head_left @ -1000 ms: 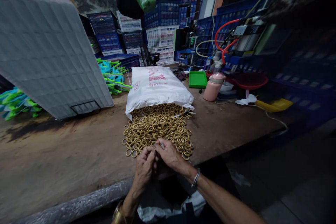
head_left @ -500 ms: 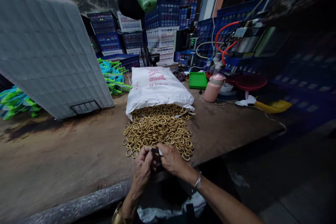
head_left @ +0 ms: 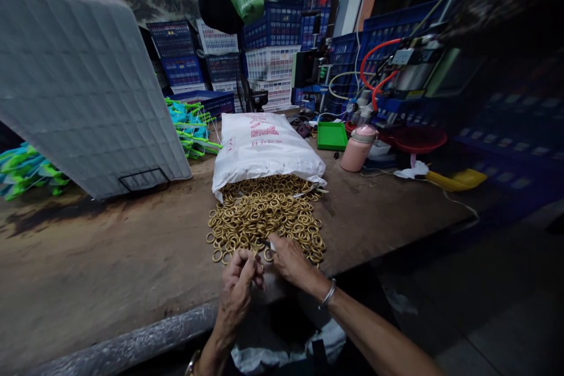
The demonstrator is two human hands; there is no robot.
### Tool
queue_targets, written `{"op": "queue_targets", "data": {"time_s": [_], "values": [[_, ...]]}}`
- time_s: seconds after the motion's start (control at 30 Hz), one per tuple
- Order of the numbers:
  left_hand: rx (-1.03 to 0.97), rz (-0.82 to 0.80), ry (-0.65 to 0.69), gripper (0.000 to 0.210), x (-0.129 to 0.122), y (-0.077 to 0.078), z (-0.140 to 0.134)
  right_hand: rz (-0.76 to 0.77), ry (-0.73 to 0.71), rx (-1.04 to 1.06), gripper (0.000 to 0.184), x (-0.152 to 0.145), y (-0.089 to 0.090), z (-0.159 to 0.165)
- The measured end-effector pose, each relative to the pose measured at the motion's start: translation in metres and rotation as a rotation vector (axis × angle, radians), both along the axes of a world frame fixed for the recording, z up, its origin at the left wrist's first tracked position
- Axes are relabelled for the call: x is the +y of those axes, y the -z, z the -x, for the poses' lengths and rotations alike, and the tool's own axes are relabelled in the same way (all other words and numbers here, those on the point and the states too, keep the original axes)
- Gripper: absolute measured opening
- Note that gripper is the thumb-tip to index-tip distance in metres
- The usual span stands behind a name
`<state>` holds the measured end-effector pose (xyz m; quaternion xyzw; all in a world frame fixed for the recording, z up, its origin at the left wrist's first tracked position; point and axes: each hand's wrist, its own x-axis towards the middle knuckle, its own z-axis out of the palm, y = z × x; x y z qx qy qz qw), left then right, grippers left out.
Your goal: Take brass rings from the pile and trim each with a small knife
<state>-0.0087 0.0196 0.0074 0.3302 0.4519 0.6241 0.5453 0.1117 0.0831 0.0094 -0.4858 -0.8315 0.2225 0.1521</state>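
A heap of brass-coloured rings spills toward me from the mouth of a white sack with red print. At the heap's near edge, my left hand is closed in a pinch; its fingers hide whatever is between them. My right hand is just to the right, over the near rings. It grips a small knife-like tool with a dark, narrow blade and a white part by the fingers. The blade points left over the rings, apart from my left fingertips.
A grey padded panel stands at the left, with green and blue pieces behind it. Right of the sack are a green tray, a pink bottle and a yellow scoop. Stacked crates fill the back.
My right hand and its tool have moved up and away from my left fingertips, toward the rings. My left hand stays pinched and has shifted slightly down.
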Motion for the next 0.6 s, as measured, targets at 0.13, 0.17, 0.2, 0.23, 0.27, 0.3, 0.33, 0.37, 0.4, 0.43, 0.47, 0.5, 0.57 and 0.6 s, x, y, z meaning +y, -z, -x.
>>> {"op": "queue_targets", "data": {"time_s": [0.13,0.17,0.2,0.23,0.27,0.3,0.33,0.37,0.4,0.43,0.47,0.5,0.57,0.6], "values": [[-0.196,-0.003,0.037,0.018,0.002,-0.005,0.002,0.222,0.056,0.368,0.020,0.001,-0.002,0.010],[-0.231,-0.006,0.043,0.018,0.002,-0.006,0.002,0.334,0.035,0.467,0.027,-0.001,-0.002,0.012],[-0.256,-0.011,0.054,0.018,0.003,-0.007,0.002,0.450,0.000,0.554,0.031,-0.002,-0.002,0.014],[-0.273,-0.013,0.066,0.018,0.003,-0.007,0.002,0.556,-0.041,0.626,0.034,-0.004,-0.001,0.016],[-0.284,-0.011,0.074,0.018,0.003,-0.008,0.002,0.645,-0.075,0.680,0.036,-0.006,0.000,0.017],[-0.288,-0.005,0.078,0.018,0.002,-0.008,0.002,0.712,-0.097,0.723,0.036,-0.007,0.001,0.017],[-0.288,0.008,0.078,0.019,0.002,-0.008,0.003,0.764,-0.110,0.759,0.036,-0.008,0.003,0.018],[-0.286,0.026,0.075,0.021,0.001,-0.008,0.003,0.802,-0.118,0.790,0.035,-0.009,0.005,0.018],[-0.282,0.049,0.070,0.022,0.000,-0.007,0.004,0.818,-0.117,0.817,0.032,-0.008,0.006,0.018],[-0.275,0.073,0.062,0.023,-0.001,-0.006,0.005,0.803,-0.103,0.835,0.028,-0.008,0.006,0.018],[-0.267,0.097,0.050,0.023,-0.001,-0.004,0.005,0.752,-0.073,0.840,0.024,-0.007,0.006,0.018],[-0.261,0.121,0.036,0.023,-0.002,-0.002,0.006,0.672,-0.032,0.828,0.019,-0.006,0.005,0.018],[-0.259,0.160,0.009,0.023,-0.002,0.003,0.007,0.469,0.025,0.758,0.012,-0.005,0.002,0.017],[-0.262,0.173,-0.001,0.023,-0.002,0.005,0.008,0.378,0.028,0.710,0.010,-0.004,0.000,0.017]]}}
